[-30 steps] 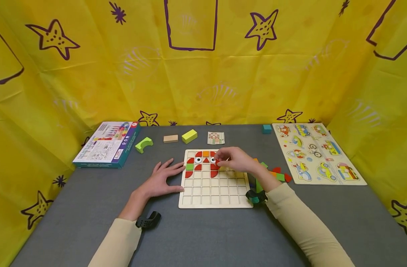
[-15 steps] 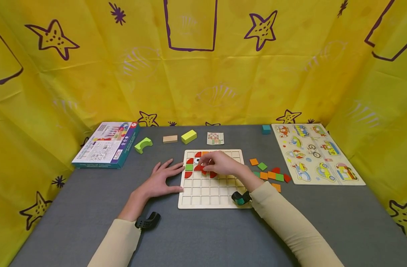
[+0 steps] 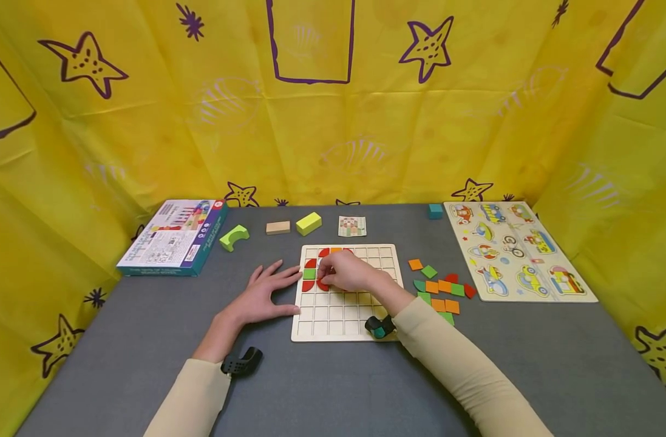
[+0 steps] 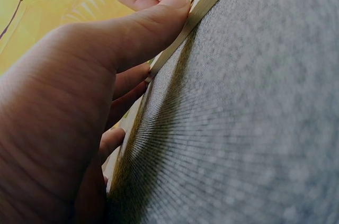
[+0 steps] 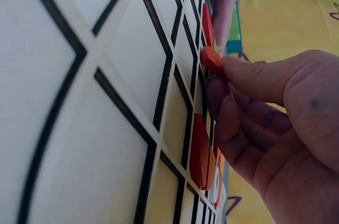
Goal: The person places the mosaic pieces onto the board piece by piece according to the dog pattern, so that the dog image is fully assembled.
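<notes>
A pale wooden grid board (image 3: 343, 315) lies on the grey table with red, green and orange tiles in its upper left cells. My left hand (image 3: 263, 296) rests beside the board's left edge, fingers spread; the left wrist view shows the thumb (image 4: 159, 17) against that edge. Over the upper left cells, my right hand (image 3: 345, 271) pinches a red tile (image 5: 213, 61) with a rounded edge between thumb and fingertips, close over the grid. Another red tile (image 5: 198, 152) sits in a cell nearer the right wrist camera. The right hand hides part of the tile pattern in the head view.
Several loose orange, green and red tiles (image 3: 438, 305) lie right of the board. Behind it are a small pattern card (image 3: 352, 226), a yellow block (image 3: 309, 224) and a green arch block (image 3: 235, 237). A boxed game (image 3: 171, 237) stands left, a picture puzzle (image 3: 515, 255) right.
My right hand has moved left across the board's upper rows to the left columns, carrying the red tile. The loose tiles at the right have come into view. The left hand stays put.
</notes>
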Demonstrator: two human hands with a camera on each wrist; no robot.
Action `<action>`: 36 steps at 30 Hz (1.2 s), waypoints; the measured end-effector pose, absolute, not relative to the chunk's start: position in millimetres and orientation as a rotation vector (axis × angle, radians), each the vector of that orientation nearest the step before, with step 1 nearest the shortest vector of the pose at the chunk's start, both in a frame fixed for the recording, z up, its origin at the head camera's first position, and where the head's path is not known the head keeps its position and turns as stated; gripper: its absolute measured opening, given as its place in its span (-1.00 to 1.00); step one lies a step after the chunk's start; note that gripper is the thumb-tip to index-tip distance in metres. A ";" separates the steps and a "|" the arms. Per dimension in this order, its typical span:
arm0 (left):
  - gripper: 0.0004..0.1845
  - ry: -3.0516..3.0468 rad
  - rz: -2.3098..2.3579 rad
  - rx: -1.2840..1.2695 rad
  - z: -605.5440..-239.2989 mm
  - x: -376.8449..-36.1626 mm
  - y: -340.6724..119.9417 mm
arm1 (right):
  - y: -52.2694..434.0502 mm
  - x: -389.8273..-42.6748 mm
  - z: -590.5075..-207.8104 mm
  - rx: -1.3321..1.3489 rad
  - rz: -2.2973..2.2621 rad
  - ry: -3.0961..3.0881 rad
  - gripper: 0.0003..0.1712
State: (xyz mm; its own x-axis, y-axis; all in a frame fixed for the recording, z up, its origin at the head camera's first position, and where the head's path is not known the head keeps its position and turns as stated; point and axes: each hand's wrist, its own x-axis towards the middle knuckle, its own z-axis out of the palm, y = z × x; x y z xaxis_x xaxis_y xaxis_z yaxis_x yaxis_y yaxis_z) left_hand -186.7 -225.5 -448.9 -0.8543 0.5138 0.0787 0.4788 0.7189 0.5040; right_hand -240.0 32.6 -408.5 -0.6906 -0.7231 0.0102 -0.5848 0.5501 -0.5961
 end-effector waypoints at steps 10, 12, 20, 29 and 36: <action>-0.11 2.842 0.808 0.824 -446.4 -185.7 -224.8 | 28.4 -238.2 -407.5 -1.120 -0.772 2.534 -0.96; -0.11 2.844 0.808 0.820 -446.7 -185.9 -225.1 | 27.6 -237.8 -407.2 -1.127 -0.755 2.535 -0.95; -0.10 2.851 0.791 0.821 -448.0 -187.3 -226.1 | 28.1 -237.0 -406.6 -1.114 -0.756 2.549 -0.94; -0.10 2.847 0.803 0.833 -448.8 -186.3 -225.7 | 58.2 -238.5 -402.8 -1.042 -0.912 2.573 -0.90; -0.07 2.847 0.792 0.827 -448.5 -187.4 -226.4 | 105.7 -241.2 -400.1 -0.967 -0.999 2.623 -0.77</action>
